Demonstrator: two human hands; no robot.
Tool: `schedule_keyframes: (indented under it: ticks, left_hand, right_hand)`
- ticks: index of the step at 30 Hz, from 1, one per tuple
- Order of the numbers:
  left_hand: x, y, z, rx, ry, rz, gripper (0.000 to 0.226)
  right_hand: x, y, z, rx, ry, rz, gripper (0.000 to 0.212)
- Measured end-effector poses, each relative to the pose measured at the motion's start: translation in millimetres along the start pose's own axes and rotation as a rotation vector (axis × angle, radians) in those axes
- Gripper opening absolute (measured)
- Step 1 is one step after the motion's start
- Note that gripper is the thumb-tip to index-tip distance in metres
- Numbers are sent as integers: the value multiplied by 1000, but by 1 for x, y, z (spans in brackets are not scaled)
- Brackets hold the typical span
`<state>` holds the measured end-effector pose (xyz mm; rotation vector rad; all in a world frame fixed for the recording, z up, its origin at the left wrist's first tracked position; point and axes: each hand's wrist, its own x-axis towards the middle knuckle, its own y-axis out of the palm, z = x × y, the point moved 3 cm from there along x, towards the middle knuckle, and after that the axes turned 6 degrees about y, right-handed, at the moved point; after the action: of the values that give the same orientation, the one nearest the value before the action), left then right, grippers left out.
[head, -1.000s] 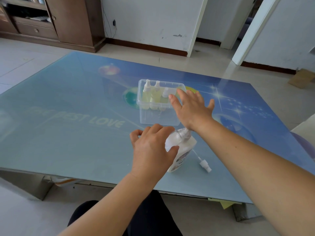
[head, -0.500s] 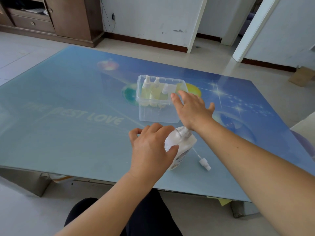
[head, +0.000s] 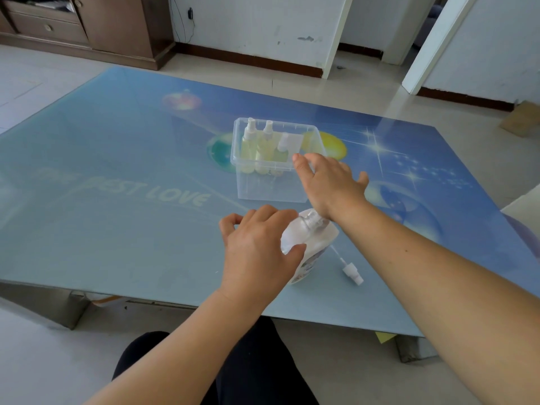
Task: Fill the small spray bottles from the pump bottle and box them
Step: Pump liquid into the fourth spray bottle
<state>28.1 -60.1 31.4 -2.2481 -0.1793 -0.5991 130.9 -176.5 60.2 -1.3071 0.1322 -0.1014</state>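
The white pump bottle (head: 311, 247) stands near the table's (head: 117, 176) front edge, its pump head off. The left hand (head: 257, 252) curls round its side, thumb on the shoulder. The right hand (head: 330, 182), fingers spread and relaxed, hovers beyond it at the near right corner of the clear plastic box (head: 271, 185); whether it touches is unclear. Three small spray bottles (head: 264, 147) stand inside. A loose spray head (head: 352, 273) lies just right of the pump bottle.

Left hand (head: 257, 249) is covering most of the pump bottle (head: 314, 244); right hand (head: 327, 182) is hiding the clear box's (head: 263, 185) near-right corner. Bottle label is unreadable.
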Motion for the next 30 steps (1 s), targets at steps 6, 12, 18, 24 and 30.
schedule_keyframes:
  ticks: [6,12,18,24,30]
  left_hand:
    - [7,-12,-6,27,54,-46,32]
    - [3,-5,-1,29,55,-20,28]
    - [2,-4,-3,8,30,5,30]
    - [6,-10,-5,20,51,-36,31]
    - [3,-5,0,47,53,-14,27]
  right_hand:
    - [8,-9,5,41,-16,11,60]
    - [5,0,-2,-9,33,27,60]
    - [2,-1,-2,17,42,28,61]
    - [5,-7,3,-6,59,51,65]
    - [3,2,-2,-21,83,32,61]
